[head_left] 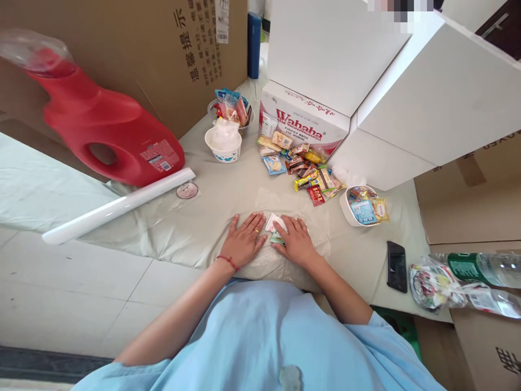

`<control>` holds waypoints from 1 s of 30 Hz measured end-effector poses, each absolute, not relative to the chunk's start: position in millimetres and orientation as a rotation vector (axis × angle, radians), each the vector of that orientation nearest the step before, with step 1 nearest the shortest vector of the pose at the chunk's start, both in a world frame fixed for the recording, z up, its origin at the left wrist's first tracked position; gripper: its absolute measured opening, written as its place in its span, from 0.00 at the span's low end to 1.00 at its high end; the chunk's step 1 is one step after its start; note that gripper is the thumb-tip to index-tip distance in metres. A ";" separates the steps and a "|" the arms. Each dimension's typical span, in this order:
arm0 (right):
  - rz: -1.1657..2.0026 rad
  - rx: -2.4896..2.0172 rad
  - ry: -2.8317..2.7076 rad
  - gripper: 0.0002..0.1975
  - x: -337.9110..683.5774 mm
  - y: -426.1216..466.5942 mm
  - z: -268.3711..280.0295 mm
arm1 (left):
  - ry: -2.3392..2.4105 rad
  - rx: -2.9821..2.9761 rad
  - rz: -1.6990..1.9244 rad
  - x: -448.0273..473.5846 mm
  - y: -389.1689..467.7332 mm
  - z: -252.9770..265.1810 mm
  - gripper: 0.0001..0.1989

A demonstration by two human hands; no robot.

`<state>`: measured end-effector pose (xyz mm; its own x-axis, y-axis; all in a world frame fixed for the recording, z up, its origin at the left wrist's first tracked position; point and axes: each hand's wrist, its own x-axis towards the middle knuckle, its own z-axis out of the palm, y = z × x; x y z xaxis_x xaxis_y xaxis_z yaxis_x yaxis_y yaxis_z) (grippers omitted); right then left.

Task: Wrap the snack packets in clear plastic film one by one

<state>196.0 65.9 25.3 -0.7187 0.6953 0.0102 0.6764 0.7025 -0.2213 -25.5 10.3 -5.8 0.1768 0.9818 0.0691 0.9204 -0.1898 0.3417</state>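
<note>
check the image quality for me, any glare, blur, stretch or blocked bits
Head view: soft, fairly even light, with a pale sheen along the white roll; head view: wide-angle stretch seems to lean the red jug near the left edge; head view: a pixelated patch masks part of the top edge; head view: left hand and right hand show no obvious motion blur.
</note>
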 end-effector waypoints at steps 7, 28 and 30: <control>0.357 -0.937 -2.900 0.28 225.3 76.5 21.2 | 1.845 2.245 0.388 -24.5 12.1 -7.6 0.30; 0.685 -1.021 -2.526 0.14 324.7 11.3 24.6 | 1.285 2.165 0.424 -89.5 -8.8 18.0 0.21; 0.718 -1.070 -2.507 0.16 317.9 34.6 40.1 | 1.292 2.137 0.407 -91.9 16.6 27.7 0.22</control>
<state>317.9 34.6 40.1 -0.6677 0.7385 0.0939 0.5769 0.5930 -0.5617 -91.9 16.6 27.7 0.4786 0.8768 -0.0463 0.6921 -0.3443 0.6344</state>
